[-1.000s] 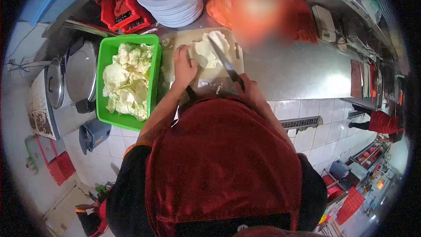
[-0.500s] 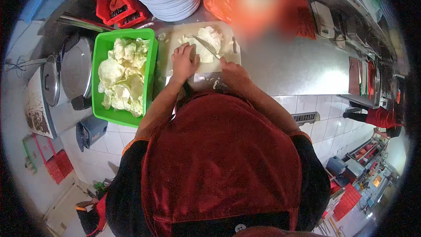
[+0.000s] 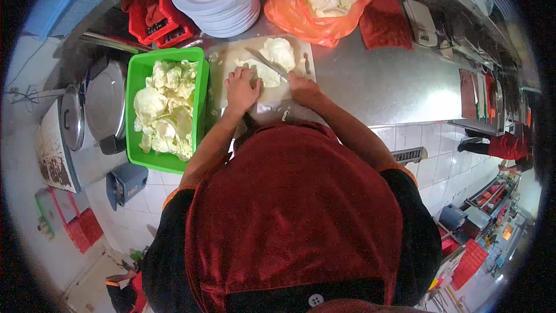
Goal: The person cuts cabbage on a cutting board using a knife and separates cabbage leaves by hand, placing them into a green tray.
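Pale cabbage leaves (image 3: pixel 279 53) lie on a whitish cutting board (image 3: pixel 302 84). My right hand (image 3: pixel 302 88) is closed round the handle of a knife (image 3: pixel 267 63), whose blade slants up and left across the leaves. At the board's left part, my left hand (image 3: pixel 241 88) rests with its fingers apart on or beside the leaves; the contact under the fingertips is hidden. Left of the board stands a green tub (image 3: pixel 202 81) full of loose cabbage leaves (image 3: pixel 164 107).
An orange plastic bag (image 3: pixel 315 33) holding cabbage is behind the board, with a red cloth (image 3: pixel 385 20) beside it. Stacked plates (image 3: pixel 223 8) and red trays (image 3: pixel 152 26) stand at the back left. Other people (image 3: pixel 509 146) appear at the far right and lower left.
The knife has swung from the right side of the board to lie flatter across the leaves, and my right hand has moved left. The orange bag, blurred before, now shows clearly.
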A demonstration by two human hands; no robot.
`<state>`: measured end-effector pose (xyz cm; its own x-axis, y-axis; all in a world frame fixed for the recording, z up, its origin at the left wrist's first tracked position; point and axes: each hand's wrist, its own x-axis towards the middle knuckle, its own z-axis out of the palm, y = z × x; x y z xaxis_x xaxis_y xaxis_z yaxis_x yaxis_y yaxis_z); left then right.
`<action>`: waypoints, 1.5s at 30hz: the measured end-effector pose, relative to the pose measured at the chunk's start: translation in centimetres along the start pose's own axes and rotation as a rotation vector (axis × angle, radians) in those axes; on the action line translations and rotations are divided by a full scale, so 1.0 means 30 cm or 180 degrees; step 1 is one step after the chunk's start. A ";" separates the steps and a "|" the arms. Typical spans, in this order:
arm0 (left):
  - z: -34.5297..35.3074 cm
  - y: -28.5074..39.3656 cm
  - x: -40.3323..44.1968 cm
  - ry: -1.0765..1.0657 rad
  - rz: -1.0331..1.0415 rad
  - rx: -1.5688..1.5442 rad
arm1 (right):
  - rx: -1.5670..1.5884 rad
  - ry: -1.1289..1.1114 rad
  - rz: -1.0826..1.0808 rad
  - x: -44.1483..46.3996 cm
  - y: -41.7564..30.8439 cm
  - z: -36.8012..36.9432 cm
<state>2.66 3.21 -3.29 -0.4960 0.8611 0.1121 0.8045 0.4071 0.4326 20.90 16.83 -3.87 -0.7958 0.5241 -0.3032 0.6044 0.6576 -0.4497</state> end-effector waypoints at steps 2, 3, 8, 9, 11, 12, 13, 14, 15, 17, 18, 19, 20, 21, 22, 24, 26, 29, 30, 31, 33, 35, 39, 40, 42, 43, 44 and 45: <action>-0.013 0.027 -0.011 -0.0068 -0.0128 0.0221 | 0.0080 0.0164 -0.0116 -0.023 0.003 -0.012; -0.019 0.042 -0.011 -0.0289 -0.0362 0.0340 | 0.0163 0.0295 -0.0230 -0.033 0.002 -0.020; -0.103 0.014 -0.005 -0.0716 -0.1332 -0.0260 | 0.0736 0.0212 -0.0046 -0.183 -0.096 -0.088; -0.090 -0.025 -0.011 -0.0566 -0.1153 -0.0415 | 0.0790 -0.0026 0.0143 -0.200 -0.104 -0.083; -0.071 -0.057 -0.028 -0.0361 -0.0937 -0.0550 | 0.0788 -0.0080 0.0011 -0.209 -0.089 -0.034; -0.059 -0.071 -0.035 -0.0133 -0.0728 -0.0683 | 0.0777 -0.0130 -0.0145 -0.208 -0.086 -0.012; -0.037 -0.088 -0.039 -0.0133 -0.0735 -0.0681 | 0.0778 -0.0136 -0.0148 -0.199 -0.081 0.006; -0.017 -0.102 -0.044 -0.0172 -0.0620 -0.0595 | 0.0759 -0.0075 -0.0246 -0.186 -0.075 0.024; -0.004 -0.112 -0.055 -0.0214 -0.0506 -0.0510 | 0.0743 -0.0015 -0.0342 -0.180 -0.076 0.037; -0.053 -0.038 -0.049 -0.0529 -0.0957 -0.0342 | 0.0707 -0.0233 -0.0289 -0.171 -0.109 0.025; -0.071 -0.011 -0.046 -0.0841 -0.1400 -0.0178 | 0.0666 -0.0444 -0.0232 -0.168 -0.124 0.017; -0.056 -0.023 -0.054 -0.0835 -0.1410 -0.0177 | 0.0663 -0.0449 -0.0243 -0.170 -0.136 0.014; -0.028 -0.044 -0.065 -0.0853 -0.1409 -0.0335 | 0.0659 -0.0445 -0.0205 -0.176 -0.147 0.012; -0.023 -0.049 -0.072 -0.0876 -0.1409 -0.0495 | 0.0656 -0.0445 -0.0163 -0.181 -0.151 0.014; -0.021 -0.057 -0.076 -0.0881 -0.1413 -0.0496 | 0.0657 -0.0451 -0.0161 -0.177 -0.143 0.026; -0.029 -0.065 -0.076 -0.0853 -0.1355 -0.0466 | 0.0647 -0.0524 -0.0129 -0.161 -0.119 0.049; -0.052 -0.069 -0.070 -0.0673 -0.1329 -0.0419 | 0.0702 -0.0537 -0.0078 -0.157 -0.104 0.061; -0.057 -0.106 -0.057 -0.0335 -0.1287 -0.0526 | 0.0694 -0.0395 -0.0079 -0.163 -0.091 0.040; -0.059 -0.115 -0.055 -0.0195 -0.1259 -0.0678 | 0.0643 -0.0240 -0.0113 -0.166 -0.089 0.021; -0.058 -0.119 -0.057 -0.0180 -0.1272 -0.0670 | 0.0642 -0.0245 -0.0133 -0.169 -0.088 0.002; -0.053 -0.126 -0.060 0.0521 -0.0711 -0.0277 | 0.0850 -0.0069 0.0197 -0.176 -0.088 -0.032; -0.038 -0.146 -0.069 0.0383 -0.0464 -0.0284 | 0.0910 0.0024 0.0101 -0.182 -0.079 -0.040; -0.019 -0.159 -0.086 -0.0163 -0.0480 -0.0647 | 0.0844 -0.0229 0.0087 -0.178 -0.080 -0.007; -0.012 -0.169 -0.092 -0.0181 -0.0454 -0.0646 | 0.0858 -0.0212 0.0111 -0.181 -0.082 0.006; -0.005 -0.186 -0.100 0.0215 -0.0229 0.0424 | 0.0600 -0.0278 -0.0053 -0.179 -0.084 0.024; -0.042 -0.145 -0.093 0.0218 -0.0215 0.0427 | 0.0605 -0.0265 -0.0048 -0.178 -0.083 0.026; -0.074 -0.098 -0.087 0.0239 -0.0332 0.0397 | 0.0609 -0.0273 0.0000 -0.178 -0.082 0.029; -0.094 -0.059 -0.084 0.0262 -0.0455 0.0367 | 0.0610 -0.0284 0.0046 -0.178 -0.081 0.033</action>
<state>1.56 -0.54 -1.82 -0.6291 0.7661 0.1318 0.7537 0.5596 0.3447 23.64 11.91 -2.01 -0.7924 0.4771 -0.3801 0.6045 0.5310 -0.5938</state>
